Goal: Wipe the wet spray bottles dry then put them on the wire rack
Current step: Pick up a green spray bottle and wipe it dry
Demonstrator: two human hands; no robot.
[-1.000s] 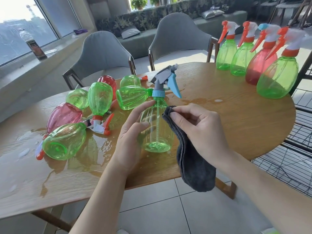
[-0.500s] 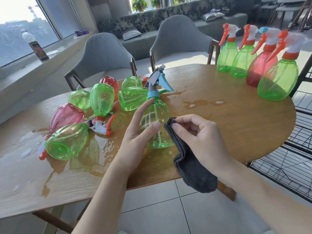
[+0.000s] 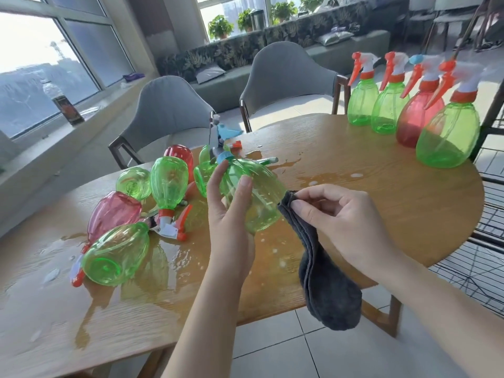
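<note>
Wet bottles (image 3: 116, 257) lying in a pile on the left of the wet wooden surface (image 3: 381, 192), left hand (image 3: 229, 211) with its grip around a tilted green bottle (image 3: 255, 195) lifted off the surface, right hand (image 3: 341, 216) pinching a dark grey cloth (image 3: 324, 285) just beside that bottle, four bottles (image 3: 447, 135) standing upright far right.

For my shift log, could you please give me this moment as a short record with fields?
left hand: left hand grips the tilted green bottle above the table
right hand: right hand pinches the grey cloth against the bottle's base end
standing bottles: four upright at the far right of the table, three green, one red
lying bottles: a cluster on the wet left side
surface: puddles and droplets
wire rack: wire rack right of the table
</note>
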